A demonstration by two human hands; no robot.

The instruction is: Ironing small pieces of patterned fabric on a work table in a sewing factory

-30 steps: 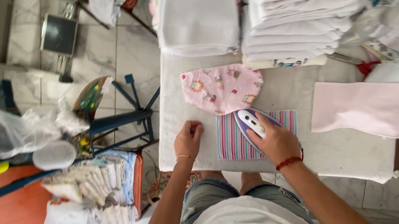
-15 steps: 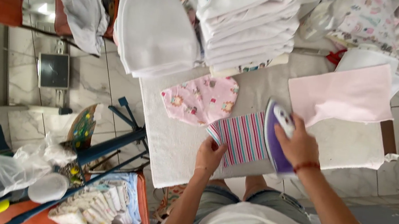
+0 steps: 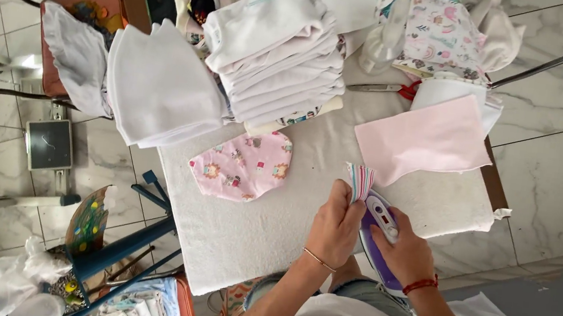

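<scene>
So the striped piece was lying flat near the front edge of the ironing board a second ago, with the iron running across it. Now it's lifted off the padding, folded up narrow, and the iron has slid back toward the person's body at the front right part of the board. Looks like that piece is pressed and getting picked up, just my read.

Going left to right: the stack of white fabric hangs off the back left corner, then the tall pile of folded white cloths at the back edge. The pink printed cloth lies flat mid-board, untouched.

Left hand is raised off the board, wrist bent, fingers curled in and pinching the striped cloth so it sticks up above the knuckles. Right hand is wrapped around the handle of the purple iron, gripping it closed, forearm coming in from the lower right. The plain pink cloth sits toward the back right corner.
</scene>
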